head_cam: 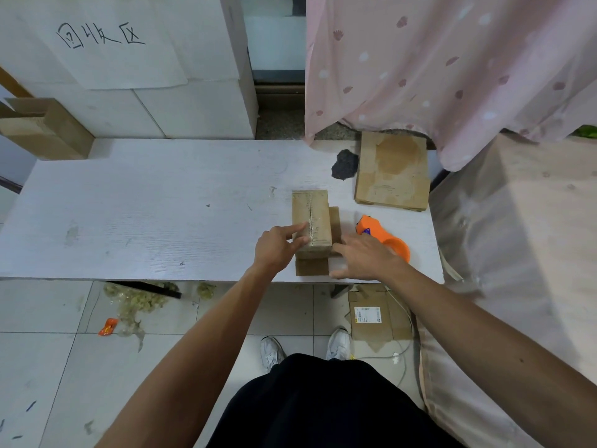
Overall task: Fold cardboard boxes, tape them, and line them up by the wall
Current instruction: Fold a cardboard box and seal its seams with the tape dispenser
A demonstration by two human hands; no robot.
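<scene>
A stack of flattened cardboard (pixel 392 171) lies beyond and to the right of the box (pixel 311 221), larger than it and stained across the top. The box itself is small, brown and oblong. Its upper face is closed, with clear tape running down the centre seam. One loose flap lies flat at its right side and another at its near end. An orange tape dispenser (pixel 384 236) sits just right of the box.

The left hand (pixel 277 250) meets the box's near left corner, its forefinger stretched straight along the top towards the seam. The right hand (pixel 365 257) is spread flat, fingertips at the box's right side, and partly covers the dispenser.

The box stands on a white wood-grain table (pixel 145 215) with a dark chipped patch (pixel 345 164) beyond the box. A pink patterned curtain (pixel 436 66) hangs beyond and right of the box. White blocks (pixel 161 108) bearing a handwritten paper sign (pixel 103 37) are stacked beyond and left of it. The floor is pale tile.

There are one folded box, one flat stack, one dispenser and two hands.
</scene>
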